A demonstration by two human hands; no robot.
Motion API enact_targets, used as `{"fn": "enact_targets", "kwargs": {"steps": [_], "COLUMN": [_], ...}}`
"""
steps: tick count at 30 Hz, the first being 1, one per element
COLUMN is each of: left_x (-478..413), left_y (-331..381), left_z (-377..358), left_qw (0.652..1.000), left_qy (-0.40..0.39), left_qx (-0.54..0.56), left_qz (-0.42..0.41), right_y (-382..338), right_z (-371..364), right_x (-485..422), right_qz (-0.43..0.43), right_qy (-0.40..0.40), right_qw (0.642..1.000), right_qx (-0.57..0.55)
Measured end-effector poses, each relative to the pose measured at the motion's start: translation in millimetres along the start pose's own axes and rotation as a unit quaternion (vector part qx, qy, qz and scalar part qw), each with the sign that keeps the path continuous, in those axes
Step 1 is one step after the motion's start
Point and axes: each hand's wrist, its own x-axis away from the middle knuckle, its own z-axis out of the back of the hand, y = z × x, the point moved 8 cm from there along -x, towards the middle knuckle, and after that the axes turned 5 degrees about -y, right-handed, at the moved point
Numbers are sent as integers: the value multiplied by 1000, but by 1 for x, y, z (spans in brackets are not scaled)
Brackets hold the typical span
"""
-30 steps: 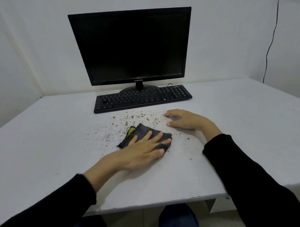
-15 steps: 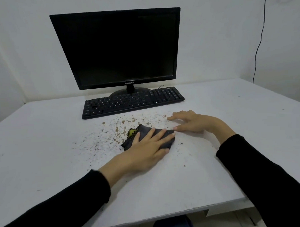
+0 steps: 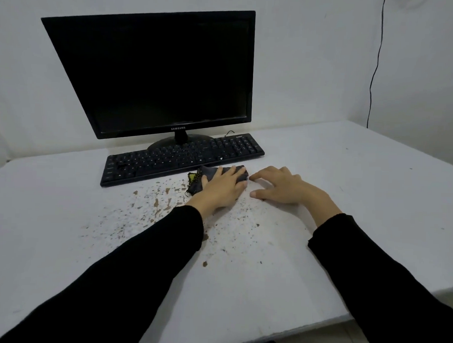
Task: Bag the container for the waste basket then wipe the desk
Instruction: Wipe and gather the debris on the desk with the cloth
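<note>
A dark grey cloth point(image 3: 207, 173) with a yellow-green corner lies on the white desk point(image 3: 347, 201), right in front of the keyboard. My left hand point(image 3: 223, 190) presses flat on the cloth with fingers spread over it. My right hand point(image 3: 284, 187) rests palm down on the desk just to the right of the cloth, fingers apart and holding nothing. Brown crumbs and specks point(image 3: 157, 207) are scattered over the desk to the left of and below the hands. No container, bag or waste basket is in view.
A black keyboard point(image 3: 169, 159) lies just behind the cloth. A black monitor point(image 3: 159, 74) stands behind it. White walls close off the back and right, with a thin black cable point(image 3: 375, 63) hanging down. The desk's front edge point(image 3: 291, 335) runs near the bottom.
My left hand has pushed the cloth away from me, up through the crumbs to the keyboard's edge. My right hand stayed flat on the desk beside it.
</note>
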Motion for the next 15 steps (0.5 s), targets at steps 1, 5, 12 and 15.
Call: {"fn": "enact_targets", "kwargs": {"steps": [1, 5, 12, 15], "left_x": [5, 44, 129, 163], "left_y": [1, 17, 40, 47], "left_z": [1, 5, -34, -47], "left_qw": [1000, 998, 982, 976], "left_qy": [-5, -36, -94, -100], "left_qx": [11, 39, 31, -10], "left_qz": [-5, -33, -163, -196], "right_y": [1, 8, 18, 17], "right_z": [1, 2, 2, 2], "right_x": [0, 0, 1, 3], "right_qz": [2, 7, 3, -6], "right_qy": [-4, -22, -29, -13], "right_qw": [1000, 999, 992, 996], "right_qx": [-8, -39, -121, -83]}}
